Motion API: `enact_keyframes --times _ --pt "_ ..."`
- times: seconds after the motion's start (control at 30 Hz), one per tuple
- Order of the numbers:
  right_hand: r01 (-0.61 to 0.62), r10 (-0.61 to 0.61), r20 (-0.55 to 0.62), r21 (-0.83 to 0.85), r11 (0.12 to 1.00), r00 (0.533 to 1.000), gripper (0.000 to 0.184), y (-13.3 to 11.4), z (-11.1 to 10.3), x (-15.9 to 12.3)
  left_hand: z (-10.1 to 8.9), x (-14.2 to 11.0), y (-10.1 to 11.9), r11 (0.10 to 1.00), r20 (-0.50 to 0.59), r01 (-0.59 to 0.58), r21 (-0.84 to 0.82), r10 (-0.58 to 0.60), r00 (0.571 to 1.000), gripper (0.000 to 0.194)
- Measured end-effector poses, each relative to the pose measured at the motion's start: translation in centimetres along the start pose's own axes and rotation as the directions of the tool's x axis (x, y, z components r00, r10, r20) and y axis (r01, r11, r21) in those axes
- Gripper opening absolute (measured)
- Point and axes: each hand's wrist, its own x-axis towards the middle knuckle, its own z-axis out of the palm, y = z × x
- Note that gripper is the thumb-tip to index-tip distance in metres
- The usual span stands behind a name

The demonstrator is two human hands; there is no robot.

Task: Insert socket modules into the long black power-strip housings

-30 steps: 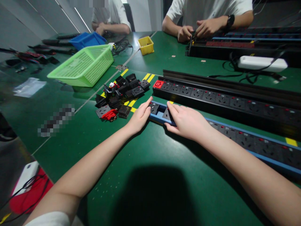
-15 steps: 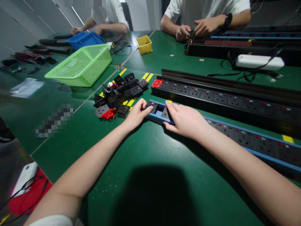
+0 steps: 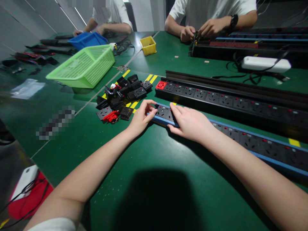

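A long blue-edged power strip [image 3: 240, 136] lies across the green table [image 3: 149, 160], filled with black socket modules. My left hand [image 3: 141, 117] is curled at the strip's left end, thumb and fingers pinching the end socket module [image 3: 161, 111] that sits in the channel. My right hand [image 3: 190, 123] rests palm down on the strip just right of that module, fingers pressed on its near edge. A heap of loose black socket modules [image 3: 125, 93], with a red one [image 3: 111, 116] among them, lies just left of my left hand.
A second black strip with a red end module [image 3: 160, 85] lies parallel behind. A green basket [image 3: 84, 65], a blue bin [image 3: 88, 40] and a yellow box [image 3: 148, 45] stand farther back. Two other people work at the far side. A white device [image 3: 264, 63] with cables lies at the right.
The end socket module has slid right along the channel and closed the open gap in the strip. My left hand followed it and curled into a pinch. My right hand stayed put.
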Motion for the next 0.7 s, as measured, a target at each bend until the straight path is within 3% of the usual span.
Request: enact_keyframes --times 0.13,0.27,0.57,0.7 --pt "0.0 0.0 0.002 0.004 1.0 1.0 0.077 0.1 0.0 0.0 -0.2 -0.4 1.2 0.983 0.017 -0.038 0.178 0.035 0.999 0.033" --pt "-0.001 0.001 -0.001 0.017 1.0 1.0 0.077 0.1 0.1 0.0 -0.1 -0.5 1.5 0.97 0.033 -0.049 0.238 0.043 0.999 0.037" --pt "-0.009 0.009 -0.033 0.017 1.0 0.999 0.076 -0.1 0.1 -0.2 0.1 -0.7 1.2 0.952 -0.006 -0.123 0.281 0.13 0.991 0.034" --pt "-0.011 0.012 -0.066 0.022 1.0 0.998 0.075 0.0 0.2 -0.3 -0.3 -1.0 1.1 0.976 -0.047 -0.076 0.203 0.087 0.995 0.029"
